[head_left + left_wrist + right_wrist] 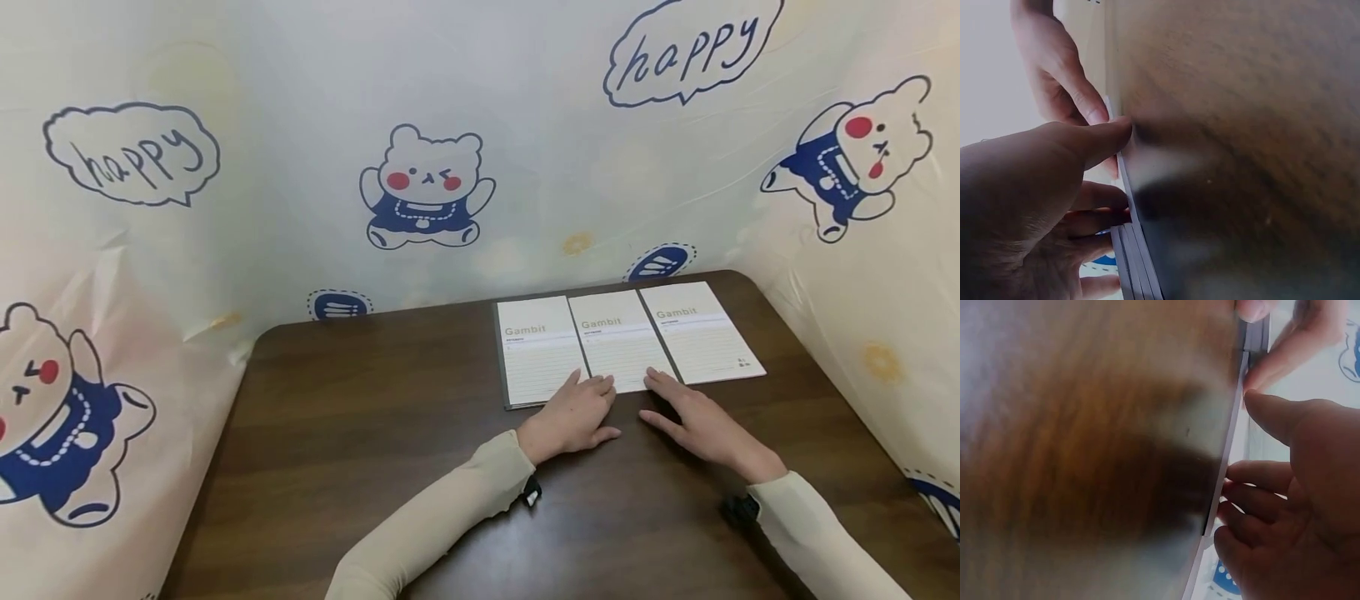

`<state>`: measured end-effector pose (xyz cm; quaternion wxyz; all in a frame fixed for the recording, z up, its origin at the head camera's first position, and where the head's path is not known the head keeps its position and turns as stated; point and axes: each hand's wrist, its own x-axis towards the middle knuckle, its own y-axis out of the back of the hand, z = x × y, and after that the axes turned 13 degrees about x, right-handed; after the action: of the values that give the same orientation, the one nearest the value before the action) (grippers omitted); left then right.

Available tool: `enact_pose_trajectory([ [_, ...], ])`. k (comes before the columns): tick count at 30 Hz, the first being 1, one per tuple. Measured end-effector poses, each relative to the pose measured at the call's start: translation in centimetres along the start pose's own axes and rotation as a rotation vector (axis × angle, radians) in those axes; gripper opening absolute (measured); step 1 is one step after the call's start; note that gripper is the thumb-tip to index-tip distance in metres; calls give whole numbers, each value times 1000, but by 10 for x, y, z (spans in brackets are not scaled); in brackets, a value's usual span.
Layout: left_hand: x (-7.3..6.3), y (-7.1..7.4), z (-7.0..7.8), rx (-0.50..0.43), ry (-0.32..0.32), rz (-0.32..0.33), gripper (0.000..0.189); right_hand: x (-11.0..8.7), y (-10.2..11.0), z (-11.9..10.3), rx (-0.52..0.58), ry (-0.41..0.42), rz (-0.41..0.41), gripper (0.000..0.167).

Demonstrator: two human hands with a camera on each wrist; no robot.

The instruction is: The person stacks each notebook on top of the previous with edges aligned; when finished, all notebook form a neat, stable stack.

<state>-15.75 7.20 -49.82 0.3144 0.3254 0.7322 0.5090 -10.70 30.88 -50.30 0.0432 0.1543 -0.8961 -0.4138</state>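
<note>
Three white lined notepads printed "Gambit" lie side by side on the table: the left notepad (536,358), the middle notepad (615,346) and the right notepad (705,333). My left hand (573,417) rests its fingers on the near edges where the left and middle notepads meet. With fingers extended, my right hand (701,425) touches the middle notepad's near right corner, beside the right notepad. In the left wrist view, a stack of several pad edges (1135,262) shows below the left fingers. The right wrist view has the right fingertips along a thin pad edge (1225,456).
The brown wooden table (360,400) has rounded far corners. A cloth backdrop (285,167) printed with bears and "happy" bubbles hangs around its back and sides. Dark wrist devices (741,507) sit at both sleeves.
</note>
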Motion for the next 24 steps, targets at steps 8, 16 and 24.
enact_pose_trajectory([
  [8, -6, 3, 10, 49, -11, 16, 69, -11, -2, -4, -7, 13, 12, 65],
  [16, -20, 5, 27, 86, -40, 36, 67, -33, -9, -10, -19, 5, 32, 66],
  [24, -37, 8, 43, 63, -73, 86, 64, -54, -13, -18, -14, -4, 54, 61],
])
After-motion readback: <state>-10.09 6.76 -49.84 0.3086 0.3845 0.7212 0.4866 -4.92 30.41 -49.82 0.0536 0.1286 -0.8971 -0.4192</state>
